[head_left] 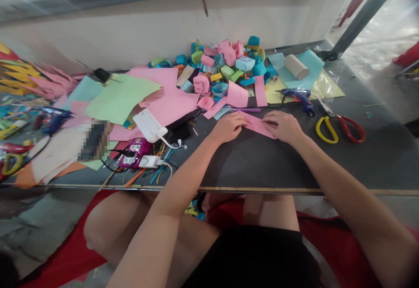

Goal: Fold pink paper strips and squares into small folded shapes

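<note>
A pink paper strip (257,125) lies slantwise on the dark tabletop between my hands, with a crease line running along it. My left hand (229,127) has its fingers curled and pressed onto the strip's left end. At the other end, my right hand (284,126) pinches the paper near its edge, thumb and fingertips close together. The fingers partly cover both ends. Just behind the strip lies a purple pen (245,110). Farther back stand a curved pink paper piece (238,94) and a flat pink strip (261,90).
A blue glue gun (303,100) and scissors with yellow and red handles (342,126) lie to the right. Folded paper pieces (225,72) are heaped at the back, beside a cardboard tube (296,66). Leftward are a purple power strip (135,153), a white charger (149,125) and green paper (122,96).
</note>
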Demonstrator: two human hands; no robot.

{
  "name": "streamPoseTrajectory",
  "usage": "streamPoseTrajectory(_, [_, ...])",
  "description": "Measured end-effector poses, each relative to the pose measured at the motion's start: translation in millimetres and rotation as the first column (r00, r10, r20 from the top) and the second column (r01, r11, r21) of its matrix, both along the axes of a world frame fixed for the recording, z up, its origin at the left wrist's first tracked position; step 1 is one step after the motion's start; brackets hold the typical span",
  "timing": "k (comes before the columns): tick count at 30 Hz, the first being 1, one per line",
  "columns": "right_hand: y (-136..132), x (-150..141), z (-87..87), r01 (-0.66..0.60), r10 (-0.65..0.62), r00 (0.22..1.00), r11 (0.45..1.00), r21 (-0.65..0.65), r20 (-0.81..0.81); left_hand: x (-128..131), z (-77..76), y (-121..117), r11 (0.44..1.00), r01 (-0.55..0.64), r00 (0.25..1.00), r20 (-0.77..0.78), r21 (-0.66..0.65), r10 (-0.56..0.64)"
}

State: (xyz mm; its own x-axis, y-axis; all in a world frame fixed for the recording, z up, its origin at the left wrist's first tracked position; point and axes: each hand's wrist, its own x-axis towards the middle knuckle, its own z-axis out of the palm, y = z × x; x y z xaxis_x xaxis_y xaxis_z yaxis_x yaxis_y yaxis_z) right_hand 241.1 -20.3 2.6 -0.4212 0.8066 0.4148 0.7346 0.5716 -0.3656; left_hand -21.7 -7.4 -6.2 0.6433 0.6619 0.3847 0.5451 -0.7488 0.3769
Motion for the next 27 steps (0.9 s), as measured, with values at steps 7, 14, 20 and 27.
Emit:
streamPoseTrajectory(7, [-8,-2,10.2,0.026,-0.016,0.988,0.998,-0.062,0.154,5,-1.0,-2,0.991,-0.131,0.990,-0.056,0.031,0.133])
streamPoseTrajectory(14, [-15,-8,16.6,0.067,-0.057,0.995,0.991,-0.113,0.087,7,-5.6,-1,0.993,-0.103,0.992,-0.071,0.053,0.107])
streamPoseTrajectory(20, [-14,-7,13.4,0.030,-0.062,0.989,0.974,-0.225,-0.135,7,-0.7,-2,0.994,-0.092,0.995,-0.025,0.063,0.094])
streamPoseTrajectory(27, [-11,-3,17.1,-0.085,0.058,0.991,0.968,-0.238,-0.117,-1,8.6,-1,0.995,-0.027,0.998,-0.049,0.097,0.032])
